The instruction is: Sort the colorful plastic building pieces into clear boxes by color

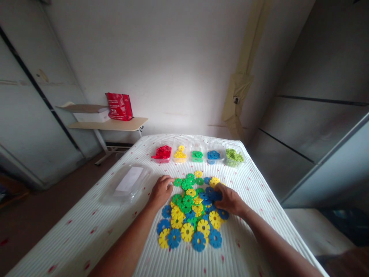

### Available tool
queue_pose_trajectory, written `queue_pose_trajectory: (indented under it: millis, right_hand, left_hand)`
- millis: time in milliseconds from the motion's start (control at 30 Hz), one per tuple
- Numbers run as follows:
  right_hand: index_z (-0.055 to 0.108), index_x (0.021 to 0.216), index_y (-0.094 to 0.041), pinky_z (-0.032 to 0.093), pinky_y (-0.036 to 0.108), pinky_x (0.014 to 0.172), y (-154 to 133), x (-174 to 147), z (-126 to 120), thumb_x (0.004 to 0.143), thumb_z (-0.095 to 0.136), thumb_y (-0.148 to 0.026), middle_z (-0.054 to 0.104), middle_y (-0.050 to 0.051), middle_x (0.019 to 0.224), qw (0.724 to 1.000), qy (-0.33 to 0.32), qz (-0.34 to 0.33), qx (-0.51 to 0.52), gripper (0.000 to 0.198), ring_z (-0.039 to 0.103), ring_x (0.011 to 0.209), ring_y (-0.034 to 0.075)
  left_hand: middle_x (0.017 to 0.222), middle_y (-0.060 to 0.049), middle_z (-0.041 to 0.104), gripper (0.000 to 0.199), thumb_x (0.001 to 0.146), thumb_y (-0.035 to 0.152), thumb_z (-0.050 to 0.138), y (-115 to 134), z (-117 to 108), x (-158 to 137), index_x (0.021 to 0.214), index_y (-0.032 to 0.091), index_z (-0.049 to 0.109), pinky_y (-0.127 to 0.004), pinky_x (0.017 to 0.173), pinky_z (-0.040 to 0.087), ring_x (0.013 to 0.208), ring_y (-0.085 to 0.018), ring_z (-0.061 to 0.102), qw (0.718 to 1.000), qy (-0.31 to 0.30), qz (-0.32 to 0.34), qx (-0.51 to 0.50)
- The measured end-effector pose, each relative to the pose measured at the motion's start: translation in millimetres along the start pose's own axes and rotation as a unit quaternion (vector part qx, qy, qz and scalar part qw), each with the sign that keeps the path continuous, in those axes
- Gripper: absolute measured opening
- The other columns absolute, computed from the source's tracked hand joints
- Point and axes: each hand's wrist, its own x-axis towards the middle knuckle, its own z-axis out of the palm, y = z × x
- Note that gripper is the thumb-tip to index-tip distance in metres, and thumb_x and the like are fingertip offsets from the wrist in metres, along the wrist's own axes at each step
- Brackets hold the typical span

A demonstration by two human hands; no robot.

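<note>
Your right hand [233, 201] hides parts of blue discs [205, 197] at five o'clock; fine print on the bag [120, 107] at ten is illegible.

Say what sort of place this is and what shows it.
Probably a room in a home: a red-flecked white cover, a small side table holding a red bag and a wall socket suggest it.

The table [86, 231] is bearing a white ribbed cover [253, 184], which is displaying scattered red marks; five clear containers [197, 159] are standing in a row near the far end; a clear plastic case [144, 177], showing a white rectangle [129, 179], is resting toward the left edge; green, yellow and blue slotted discs [187, 202] are lying in a loose, overlapping spread nearer than the containers.
</note>
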Motion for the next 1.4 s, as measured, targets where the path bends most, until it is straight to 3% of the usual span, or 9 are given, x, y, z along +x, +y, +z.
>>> queue_pose_trajectory:
  millis: [367,600,933,1033,1200,1267,1400]
  right_hand:
    - [0.045,0.089,-0.020,0.036,0.021,0.057,12,3,0,0.056,0.059,-0.016,0.053,-0.004,0.075,0.982,-0.029,0.010,0.185,0.036,0.047,0.068,0.011]
    - [0.048,0.091,-0.020,0.037,0.023,0.063,7,3,2,0.055,0.061,-0.017,0.055,-0.001,0.084,0.994,-0.004,0.023,0.109,0.038,0.049,0.073,0.013]
    - [0.049,0.090,-0.022,0.036,0.023,0.062,2,4,8,0.056,0.063,-0.021,0.056,-0.002,0.083,0.994,0.017,0.058,0.096,0.037,0.049,0.072,0.012]
    - [0.048,0.085,-0.021,0.038,0.024,0.061,1,4,7,0.055,0.062,-0.023,0.055,-0.002,0.079,0.979,0.021,0.058,0.193,0.033,0.049,0.070,0.013]
    - [0.043,0.079,-0.020,0.041,0.026,0.059,5,1,0,0.056,0.059,-0.026,0.051,-0.003,0.071,0.919,0.027,0.035,0.393,0.029,0.050,0.067,0.014]
    - [0.045,0.079,-0.020,0.042,0.027,0.060,8,1,-3,0.057,0.059,-0.027,0.051,-0.002,0.071,0.926,0.050,0.032,0.372,0.027,0.051,0.068,0.014]
    - [0.052,0.082,-0.019,0.042,0.028,0.062,9,17,-15,0.062,0.063,-0.026,0.058,0.000,0.077,0.975,0.115,0.008,0.190,0.025,0.053,0.070,0.014]
  left_hand:
    - [0.095,-0.004,0.060,0.027,0.067,0.009,0.048,4,-4,1,0.087,0.019,0.063,-0.033,0.088,0.043,0.093,-0.018,0.053,1.000,-0.007,-0.010,-0.007]
    - [0.096,-0.004,0.060,0.027,0.067,0.010,0.047,5,-3,0,0.087,0.018,0.063,-0.034,0.088,0.043,0.094,-0.019,0.053,1.000,-0.005,-0.012,-0.007]
    - [0.096,-0.003,0.060,0.028,0.067,0.010,0.047,2,-1,0,0.088,0.020,0.063,-0.033,0.087,0.044,0.093,-0.018,0.053,1.000,0.003,-0.002,-0.007]
    - [0.096,-0.003,0.060,0.028,0.067,0.010,0.047,2,-1,0,0.088,0.020,0.063,-0.033,0.087,0.043,0.093,-0.018,0.053,1.000,0.005,-0.001,-0.006]
    - [0.096,-0.004,0.060,0.027,0.067,0.010,0.047,3,-2,0,0.087,0.019,0.063,-0.034,0.088,0.043,0.094,-0.019,0.053,1.000,0.000,-0.004,-0.007]
    - [0.095,-0.004,0.059,0.027,0.068,0.010,0.047,2,-2,0,0.088,0.019,0.063,-0.034,0.088,0.043,0.094,-0.018,0.053,1.000,-0.002,-0.005,-0.012]
    - [0.095,-0.004,0.059,0.028,0.068,0.009,0.048,1,-1,0,0.089,0.020,0.063,-0.034,0.089,0.043,0.093,-0.018,0.052,1.000,-0.003,-0.002,-0.013]
